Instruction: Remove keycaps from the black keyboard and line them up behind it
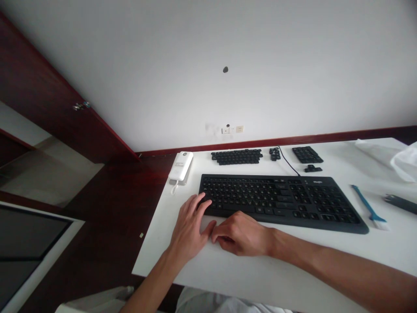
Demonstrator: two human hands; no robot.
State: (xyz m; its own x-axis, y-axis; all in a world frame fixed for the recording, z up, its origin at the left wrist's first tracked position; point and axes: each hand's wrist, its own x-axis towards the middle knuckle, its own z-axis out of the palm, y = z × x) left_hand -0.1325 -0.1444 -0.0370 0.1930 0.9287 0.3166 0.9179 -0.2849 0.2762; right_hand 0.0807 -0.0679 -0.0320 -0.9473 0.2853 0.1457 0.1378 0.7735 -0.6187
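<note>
My left hand lies at the left end of a black computer keyboard, its fingertips on the keys and nothing in it. My right hand rests on the white desk against the keyboard's front edge, its fingers loosely curled beside my left hand. Nothing shows in its grip. Behind the keyboard lie a strip of black keycaps, a small cluster of keycaps, a block of keycaps and a few long keycaps. A blue-handled brush lies to the right.
A white corded telephone stands at the desk's back left. A black cable runs behind the keyboard. A dark tool and white plastic sheet lie at the right. The desk's left edge meets a dark wooden floor.
</note>
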